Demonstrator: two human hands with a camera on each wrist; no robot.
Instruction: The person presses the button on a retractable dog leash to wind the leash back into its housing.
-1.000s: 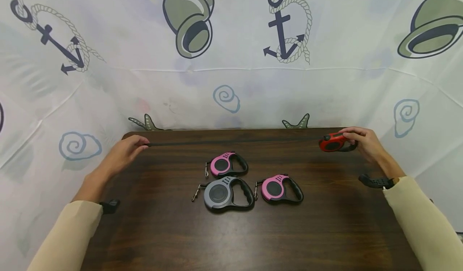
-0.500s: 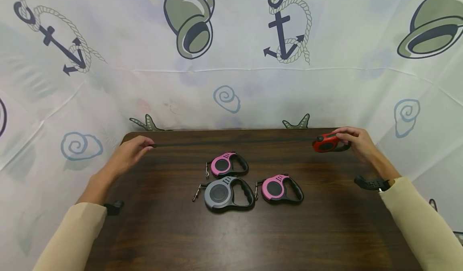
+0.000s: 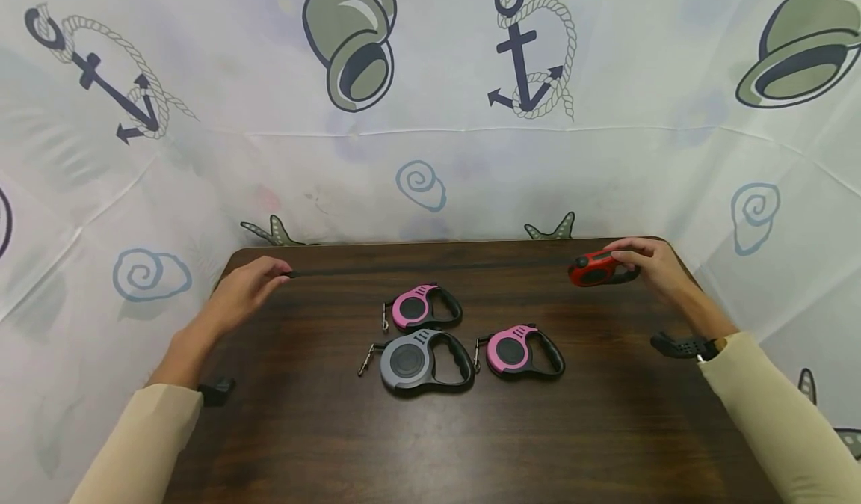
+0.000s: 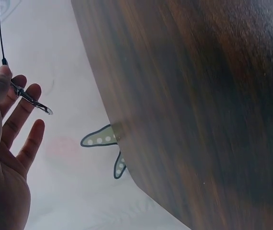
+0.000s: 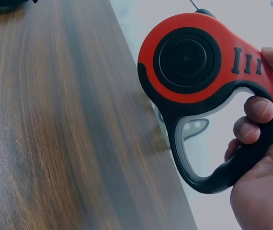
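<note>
The right hand grips the handle of a red and black plastic retractable leash, fingers curled through the loop and thumb on the top near the ridged button, holding it above the far right corner of the dark wooden bench. From it a thin black cord runs taut across the back of the bench to the left hand, which pinches the metal clip at the cord's end between thumb and fingers. So the pull-out looks well advanced, though whether the cord is at full length cannot be told from here. Left untouched on the bench are two pink and black leashes and one grey and black leash, cords wound in.
</note>
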